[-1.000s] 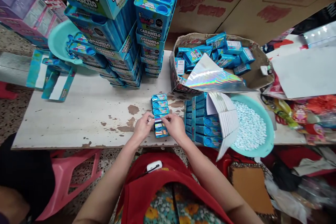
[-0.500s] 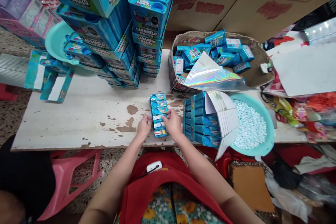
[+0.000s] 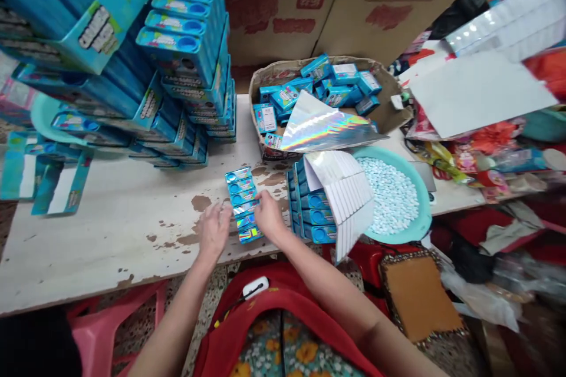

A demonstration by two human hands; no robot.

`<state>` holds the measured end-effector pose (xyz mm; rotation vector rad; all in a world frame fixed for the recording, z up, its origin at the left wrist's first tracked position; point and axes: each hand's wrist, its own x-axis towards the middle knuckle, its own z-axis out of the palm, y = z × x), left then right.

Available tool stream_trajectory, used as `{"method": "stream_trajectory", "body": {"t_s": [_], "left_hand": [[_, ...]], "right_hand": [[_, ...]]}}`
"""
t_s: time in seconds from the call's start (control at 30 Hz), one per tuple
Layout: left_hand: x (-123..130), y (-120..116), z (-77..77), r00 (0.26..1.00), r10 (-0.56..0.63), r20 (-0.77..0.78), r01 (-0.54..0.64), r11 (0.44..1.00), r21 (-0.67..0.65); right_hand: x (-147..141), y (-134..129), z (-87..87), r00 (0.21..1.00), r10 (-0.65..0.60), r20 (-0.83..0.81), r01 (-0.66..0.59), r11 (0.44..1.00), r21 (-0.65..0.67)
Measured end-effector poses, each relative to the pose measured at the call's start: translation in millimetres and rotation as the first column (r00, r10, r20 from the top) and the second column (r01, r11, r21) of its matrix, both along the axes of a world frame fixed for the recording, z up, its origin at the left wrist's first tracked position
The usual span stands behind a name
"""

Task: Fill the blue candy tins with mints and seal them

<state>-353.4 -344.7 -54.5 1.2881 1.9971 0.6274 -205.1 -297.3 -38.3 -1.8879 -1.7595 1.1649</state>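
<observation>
A row of several small blue tins (image 3: 243, 197) stands on the worn white table in front of me; shiny strips lie across the nearer ones. My left hand (image 3: 214, 227) is at the left of the row, its fingers apart and slightly blurred, holding nothing. On the right side of the row, my right hand (image 3: 269, 215) has its fingers pinched together at a middle tin; what is between the fingertips is hidden. Right of that hand are a banded block of blue tins (image 3: 313, 217) and a fanned stack of white-backed sheets (image 3: 349, 194) leaning on it.
A teal bowl (image 3: 415, 188) of pale candies stands at the right. Behind, a cardboard tray (image 3: 391, 100) holds loose blue boxes and a silvery sheet (image 3: 322, 126). Tall stacks of blue boxes (image 3: 177, 59) rise at the left. A pink stool (image 3: 106, 330) is below the table's front edge.
The view has shifted, so the stacks look nearer. My left hand has opened from a closed pose and moved slightly away from the row. My right hand remains at the tins' right side.
</observation>
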Motion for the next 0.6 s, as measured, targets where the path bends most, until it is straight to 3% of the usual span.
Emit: {"method": "stream_trajectory", "body": {"t_s": [0.07,0.13,0.2,0.27,0.33,0.43,0.5,0.6], "left_hand": [[13.6,35.1,32.6,1.0,0.014,0.0,-0.014,0.99,0.143],[44.1,77.6,64.6,0.992,-0.089,0.09,0.066,0.969,0.237],[83.9,120.5,87.3,0.964,-0.239,0.114,0.203,0.944,0.26],[121.8,156.0,96.6,0.921,-0.386,0.059,0.372,0.913,0.167],[148.4,178.6,93.9,0.874,-0.486,0.01,0.484,0.873,0.059],[161.9,189.3,79.0,0.859,-0.512,0.002,0.512,0.858,0.049],[159.4,188.4,70.2,0.866,-0.5,0.026,0.496,0.864,0.085],[153.9,186.1,64.6,0.867,-0.497,0.045,0.491,0.865,0.104]], "right_hand": [[13.0,-13.7,35.0,0.983,0.161,-0.093,-0.154,0.985,0.073],[34.2,-27.0,71.5,0.92,0.343,-0.191,-0.312,0.934,0.173],[62.7,-32.2,99.7,0.892,0.389,-0.23,-0.331,0.909,0.253],[95.7,-23.5,112.7,0.933,0.301,-0.198,-0.227,0.918,0.326],[129.3,-0.3,108.9,0.986,0.128,-0.109,-0.07,0.902,0.427],[171.0,49.3,81.9,0.996,-0.076,0.047,0.033,0.805,0.592],[188.2,80.9,60.5,0.983,-0.093,0.16,-0.034,0.76,0.649],[198.4,110.9,38.3,0.944,-0.002,0.33,-0.209,0.771,0.602]]}}
